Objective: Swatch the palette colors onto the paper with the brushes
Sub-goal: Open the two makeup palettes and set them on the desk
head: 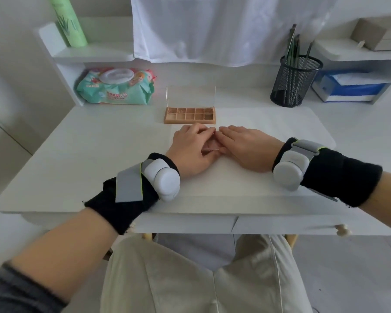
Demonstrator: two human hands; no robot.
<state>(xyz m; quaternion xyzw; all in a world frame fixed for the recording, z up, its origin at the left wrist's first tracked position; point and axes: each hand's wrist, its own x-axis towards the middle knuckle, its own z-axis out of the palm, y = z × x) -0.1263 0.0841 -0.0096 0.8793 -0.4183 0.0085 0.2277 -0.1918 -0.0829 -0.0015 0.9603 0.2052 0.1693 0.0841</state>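
1. Palette (189, 115) sits open near the middle of the counter (81, 154), just beyond both hands, clear lid standing upright behind it. It's a small tan tray of brownish pans. My guess is it's light and will skid if you dab hard, so pin an edge with a finger. The pressed colors probably crumble, so a soft touch.
2. Brushes (295, 50) stand in a black mesh cup (296, 83) at the back right, well apart from the palette. Thin stiff handles and light, so grab mid-handle and keep off the bristles.
3. Paper (224, 175) is a white sheet lying flat under the hands. It's hard to tell from the counter, and it's thin and floppy, so it'll likely slide unless held down.
4. Left hand (193, 149) has loosely curled fingers and seems to pinch a thin dark stick against the paper, maybe a small brush, but it's too small to say. Right hand (246, 146) lies palm-down with fingers fairly straight, tips touching the left hand's fingers. No swatches visible yet.
5. Surface is smooth white, probably slippery. Wet wipes (115, 88) sit back left under a shelf (93, 53) holding a green bottle (68, 21). A white cloth (212, 30) hangs at the back, and a blue-and-white tissue box (348, 88) is tucked far right.
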